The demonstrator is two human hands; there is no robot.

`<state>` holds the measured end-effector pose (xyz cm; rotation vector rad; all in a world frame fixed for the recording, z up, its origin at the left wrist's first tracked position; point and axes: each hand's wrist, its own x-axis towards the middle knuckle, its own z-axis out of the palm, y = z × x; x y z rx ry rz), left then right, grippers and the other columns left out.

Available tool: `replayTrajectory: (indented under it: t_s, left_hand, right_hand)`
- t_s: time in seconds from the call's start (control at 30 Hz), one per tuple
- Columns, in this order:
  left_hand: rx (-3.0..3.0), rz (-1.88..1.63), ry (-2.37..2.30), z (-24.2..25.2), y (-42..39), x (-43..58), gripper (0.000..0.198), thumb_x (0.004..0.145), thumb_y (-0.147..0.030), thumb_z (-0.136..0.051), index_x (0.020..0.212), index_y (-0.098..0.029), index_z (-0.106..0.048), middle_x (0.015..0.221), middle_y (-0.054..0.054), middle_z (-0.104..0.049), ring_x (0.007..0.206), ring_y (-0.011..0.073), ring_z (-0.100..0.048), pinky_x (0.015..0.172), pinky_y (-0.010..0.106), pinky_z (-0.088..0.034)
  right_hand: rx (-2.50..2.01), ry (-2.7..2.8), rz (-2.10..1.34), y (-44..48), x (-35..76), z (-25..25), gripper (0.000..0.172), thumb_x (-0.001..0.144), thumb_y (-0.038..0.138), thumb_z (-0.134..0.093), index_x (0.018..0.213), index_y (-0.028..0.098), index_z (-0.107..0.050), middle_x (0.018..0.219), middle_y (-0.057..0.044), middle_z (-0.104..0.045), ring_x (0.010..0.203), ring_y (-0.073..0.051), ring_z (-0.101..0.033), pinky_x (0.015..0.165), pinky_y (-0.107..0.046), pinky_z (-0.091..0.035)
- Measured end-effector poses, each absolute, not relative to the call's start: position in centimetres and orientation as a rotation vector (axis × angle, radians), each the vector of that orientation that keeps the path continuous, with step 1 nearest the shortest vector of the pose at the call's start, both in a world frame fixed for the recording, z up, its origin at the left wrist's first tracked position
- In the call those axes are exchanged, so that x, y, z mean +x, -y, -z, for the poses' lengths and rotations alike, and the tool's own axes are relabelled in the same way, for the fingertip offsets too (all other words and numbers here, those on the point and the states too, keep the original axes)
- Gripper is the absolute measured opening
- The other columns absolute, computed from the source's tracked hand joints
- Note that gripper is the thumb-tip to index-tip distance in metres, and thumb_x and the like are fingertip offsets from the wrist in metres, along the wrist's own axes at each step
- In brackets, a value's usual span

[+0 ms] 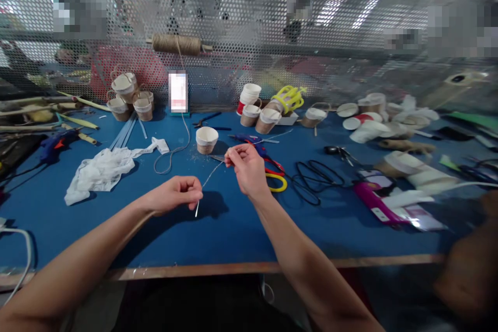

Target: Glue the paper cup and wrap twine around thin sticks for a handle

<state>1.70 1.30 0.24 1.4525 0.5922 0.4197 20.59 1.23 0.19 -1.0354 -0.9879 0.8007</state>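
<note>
A thin pale length of twine (212, 173) runs taut between my two hands above the blue table. My left hand (179, 193) is closed on its lower part, and a short, straight whitish end sticks out below the fingers. Higher up and to the right, my right hand (247, 166) pinches the other end between thumb and fingers. Just beyond the hands stands a paper cup (207, 141) with a brown band round its lower part. Scissors (277, 182) with red and yellow handles lie beside my right hand, partly hidden by it.
A spool of twine (177, 44) hangs on the mesh at the back. White gauzy cloth (99, 171) lies at left near a blue glue gun (58, 145). More banded cups (142, 106) stand behind. A black cable (317, 179) and a purple packet (379, 205) lie right.
</note>
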Motion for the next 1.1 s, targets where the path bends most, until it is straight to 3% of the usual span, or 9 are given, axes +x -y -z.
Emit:
replayTrajectory:
  t_s: [0.1,0.2,0.43,0.6,0.77,0.93,1.0,1.1]
  left_hand:
    - [2.13,-0.437,-1.082,-0.6,-1.6,1.5,0.011,0.076,-0.021,-0.052,0.066,-0.017,-0.049,0.058,0.0,-0.047,0.055,0.0124,-0.041,0.056,0.026,-0.027]
    - [2.416,-0.473,-1.325,-0.8,-1.7,1.4,0.008,0.075,-0.016,-0.048,0.068,-0.016,-0.051,0.062,0.002,-0.049,0.06,0.0154,-0.044,0.058,0.028,-0.028]
    - [1.621,-0.453,-0.891,-1.2,-2.5,0.5,0.019,0.072,-0.034,-0.058,0.069,-0.016,-0.052,0.063,0.0,-0.056,0.058,0.0104,-0.047,0.058,0.024,-0.033]
    - [1.182,-0.447,-0.739,-1.0,-2.6,0.4,0.02,0.066,-0.028,-0.065,0.07,-0.014,-0.052,0.059,-0.002,-0.054,0.054,0.0068,-0.044,0.055,0.022,-0.031]
    - [1.334,-0.615,-0.839,-0.4,-2.4,0.9,0.017,0.065,-0.025,-0.064,0.067,-0.014,-0.051,0.06,-0.003,-0.051,0.055,0.0066,-0.043,0.055,0.021,-0.032]
    - [1.866,-0.865,-1.038,-0.3,-2.3,0.9,0.01,0.071,-0.025,-0.058,0.067,-0.016,-0.054,0.066,-0.001,-0.054,0.062,0.011,-0.046,0.062,0.026,-0.036]
    - [1.924,-0.849,-1.041,-0.7,-2.3,0.7,0.01,0.071,-0.025,-0.059,0.069,-0.016,-0.056,0.067,0.0,-0.055,0.065,0.0119,-0.047,0.065,0.027,-0.036]
    - [1.564,-0.608,-0.837,-1.1,-2.5,0.2,0.021,0.07,-0.035,-0.063,0.077,-0.015,-0.059,0.07,0.002,-0.059,0.066,0.0128,-0.051,0.065,0.027,-0.038]
  right_hand:
    - [-1.097,1.024,-0.749,-1.2,20.6,-0.2,0.015,0.067,0.025,-0.066,0.068,0.017,-0.053,0.056,0.002,-0.06,0.05,-0.009,-0.054,0.049,-0.024,-0.044]
    - [-1.126,1.035,-0.708,-1.2,20.5,0.0,0.015,0.068,0.024,-0.066,0.069,0.017,-0.053,0.056,0.002,-0.06,0.05,-0.01,-0.054,0.049,-0.024,-0.044]
    - [-1.09,1.042,-0.682,-1.6,20.8,0.6,0.012,0.073,0.026,-0.061,0.073,0.018,-0.052,0.062,0.002,-0.061,0.055,-0.01,-0.056,0.053,-0.025,-0.047]
    - [-1.063,1.014,-0.688,-1.7,21.0,0.7,0.012,0.074,0.026,-0.06,0.073,0.018,-0.051,0.063,0.002,-0.06,0.056,-0.01,-0.056,0.054,-0.025,-0.047]
    - [-1.053,0.976,-0.678,-1.6,21.1,0.4,0.012,0.073,0.025,-0.06,0.074,0.019,-0.05,0.064,0.003,-0.06,0.056,-0.009,-0.056,0.054,-0.025,-0.047]
    - [-1.059,0.964,-0.668,-1.6,21.2,0.5,0.013,0.073,0.025,-0.061,0.074,0.018,-0.05,0.063,0.003,-0.06,0.055,-0.009,-0.056,0.054,-0.025,-0.047]
    - [-1.061,0.96,-0.666,-1.6,21.2,0.5,0.013,0.073,0.026,-0.061,0.074,0.018,-0.05,0.063,0.003,-0.06,0.055,-0.009,-0.056,0.054,-0.025,-0.047]
    - [-1.033,0.949,-0.683,-1.6,21.3,0.4,0.013,0.072,0.026,-0.061,0.074,0.019,-0.05,0.064,0.003,-0.06,0.056,-0.009,-0.056,0.054,-0.025,-0.047]
